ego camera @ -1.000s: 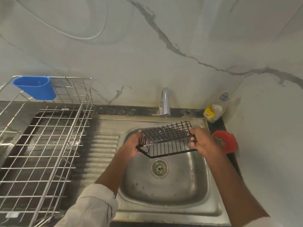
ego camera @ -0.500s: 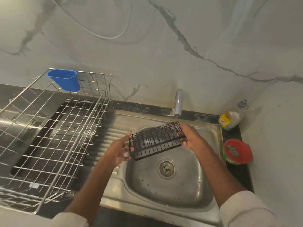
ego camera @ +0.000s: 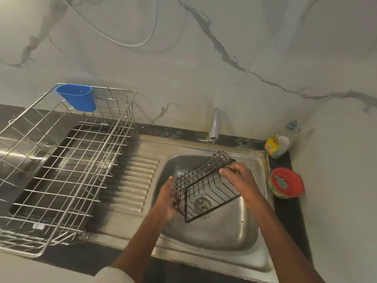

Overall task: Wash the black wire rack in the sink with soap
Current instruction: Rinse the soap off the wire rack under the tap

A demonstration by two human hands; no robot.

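1. The left hand (ego camera: 168, 198) was raised with fingers straight, palm pressed against the rack's (ego camera: 204, 187) near end.
2. The right hand (ego camera: 237, 177) curled its fingers round the rack's far upper edge, forearm angled inward.

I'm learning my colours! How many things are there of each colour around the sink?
Black: 1, the rack
Blue: 1, the cup
Red: 1, the tub
Yellow label: 1, the bottle
Silver: 3, the sink, the tap, the drainer
Total: 7
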